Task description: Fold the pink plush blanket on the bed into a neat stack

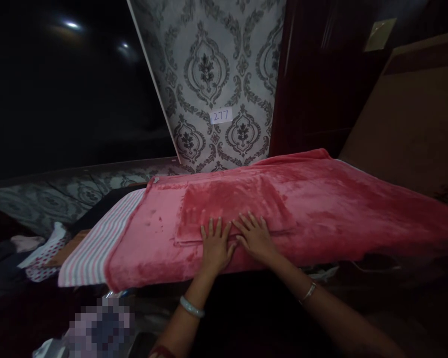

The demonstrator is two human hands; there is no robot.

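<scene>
Pressing both palms flat, we rest our left hand (215,244) and right hand (256,237) side by side, fingers spread, on the near edge of a folded pink cloth (231,201). It lies on a larger pink blanket (339,209) over a striped sheet (93,248). Patterned wallpaper (209,64) with a "277" label (221,116) stands behind.

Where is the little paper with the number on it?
The number tag is stuck on the patterned wall, top middle of the head view, above the pink blanket under both hands.
</scene>
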